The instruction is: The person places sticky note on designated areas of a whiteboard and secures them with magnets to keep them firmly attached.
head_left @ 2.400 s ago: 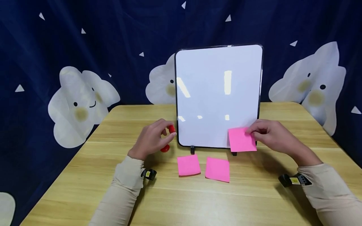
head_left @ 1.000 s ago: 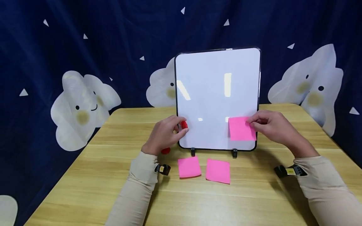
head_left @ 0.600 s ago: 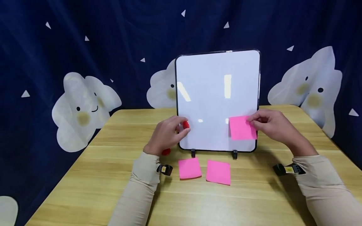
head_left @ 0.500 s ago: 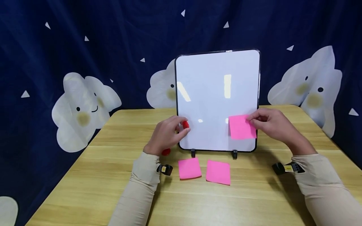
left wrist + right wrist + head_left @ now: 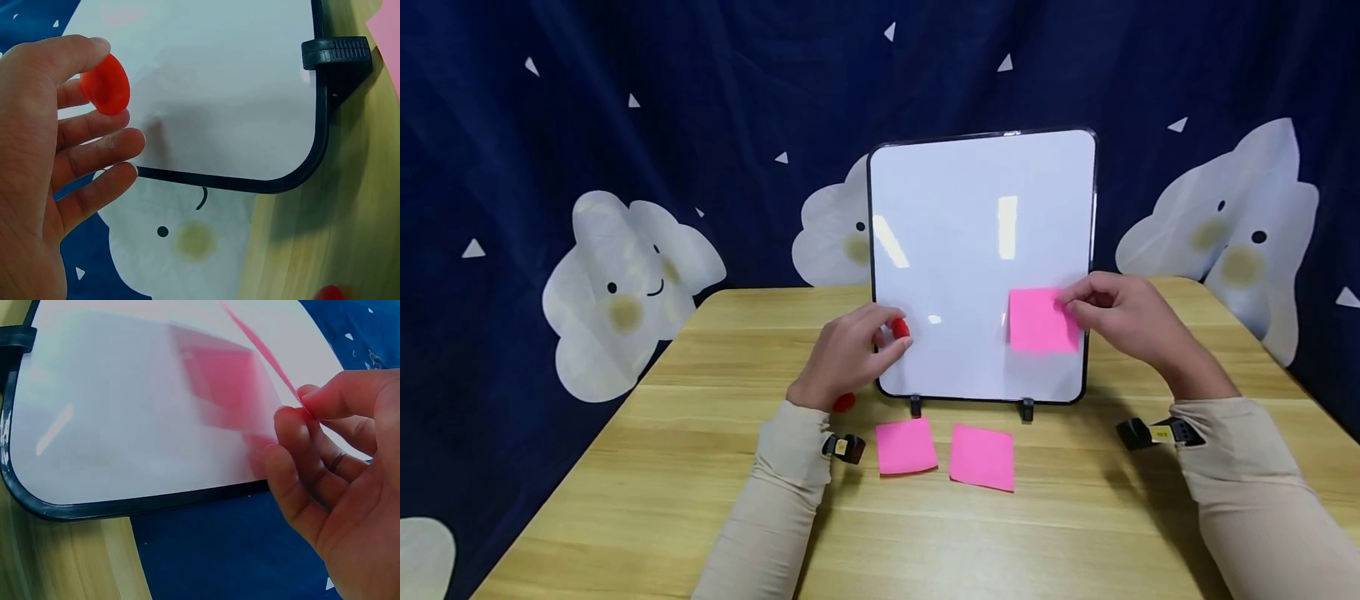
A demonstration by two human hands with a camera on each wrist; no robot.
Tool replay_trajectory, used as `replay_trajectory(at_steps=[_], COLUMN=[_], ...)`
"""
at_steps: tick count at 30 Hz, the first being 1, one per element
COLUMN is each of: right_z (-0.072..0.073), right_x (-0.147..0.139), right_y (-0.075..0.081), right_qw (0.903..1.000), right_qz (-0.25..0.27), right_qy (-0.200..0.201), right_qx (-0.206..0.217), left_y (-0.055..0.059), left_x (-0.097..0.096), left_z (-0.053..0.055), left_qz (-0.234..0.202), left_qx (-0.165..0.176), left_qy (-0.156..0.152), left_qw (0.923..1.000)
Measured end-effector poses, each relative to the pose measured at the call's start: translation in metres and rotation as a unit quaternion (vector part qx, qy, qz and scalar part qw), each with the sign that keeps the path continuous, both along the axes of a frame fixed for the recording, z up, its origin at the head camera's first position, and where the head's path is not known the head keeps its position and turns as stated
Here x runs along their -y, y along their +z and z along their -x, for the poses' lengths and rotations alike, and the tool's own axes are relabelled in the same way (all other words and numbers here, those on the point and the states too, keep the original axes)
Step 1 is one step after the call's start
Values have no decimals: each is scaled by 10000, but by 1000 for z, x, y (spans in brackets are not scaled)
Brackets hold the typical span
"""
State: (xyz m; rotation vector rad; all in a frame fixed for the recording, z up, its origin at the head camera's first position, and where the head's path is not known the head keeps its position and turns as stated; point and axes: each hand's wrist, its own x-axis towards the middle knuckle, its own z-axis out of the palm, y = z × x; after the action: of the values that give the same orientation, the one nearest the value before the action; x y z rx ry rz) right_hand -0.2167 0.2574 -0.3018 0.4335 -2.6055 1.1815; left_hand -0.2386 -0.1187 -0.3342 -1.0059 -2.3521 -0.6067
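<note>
My left hand (image 5: 850, 354) pinches a round red magnet (image 5: 107, 86) between thumb and index finger, at the lower left part of a whiteboard (image 5: 955, 250). In the left wrist view the other fingers spread loosely below the magnet. By its edge, my right hand (image 5: 1131, 321) pinches a pink sticky note (image 5: 1041, 321) in front of the board's lower right. The right wrist view shows this note edge-on, apart from the board, with its pink reflection on the glossy surface. A second red magnet (image 5: 844, 403) lies on the table, partly behind my left wrist.
Two pink sticky notes, a left one (image 5: 906, 447) and a right one (image 5: 982, 458), lie on the wooden table (image 5: 925, 542) before the board. Black feet (image 5: 1027, 409) hold the board upright. A dark blue curtain (image 5: 737, 100) with clouds hangs behind.
My left hand has carried the red magnet rightward, from beside the board to in front of its left edge. My right hand has raised the pink note from the board's bottom edge.
</note>
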Motion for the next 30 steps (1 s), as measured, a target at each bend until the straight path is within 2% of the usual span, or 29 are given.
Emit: replay_trajectory(at_steps=[11, 17, 25, 30], right_z=[-1, 7, 10, 11], right_x=[-3, 2, 4, 1], right_y=[-1, -2, 0, 3], right_qw=[9975, 9944, 9938, 9910], right_qz=[161, 438, 516, 539], right_qy=[-464, -481, -516, -629], right_qx=[-502, -832, -836, -1049], left_y=[4, 6, 5, 7], left_x=[-9, -7, -6, -13], left_z=[2, 0, -1, 0], left_qz=[38, 49, 38, 60], left_qx=[-62, -21, 15, 4], left_qy=[-68, -21, -55, -65], left_qw=[10000, 10000, 10000, 10000])
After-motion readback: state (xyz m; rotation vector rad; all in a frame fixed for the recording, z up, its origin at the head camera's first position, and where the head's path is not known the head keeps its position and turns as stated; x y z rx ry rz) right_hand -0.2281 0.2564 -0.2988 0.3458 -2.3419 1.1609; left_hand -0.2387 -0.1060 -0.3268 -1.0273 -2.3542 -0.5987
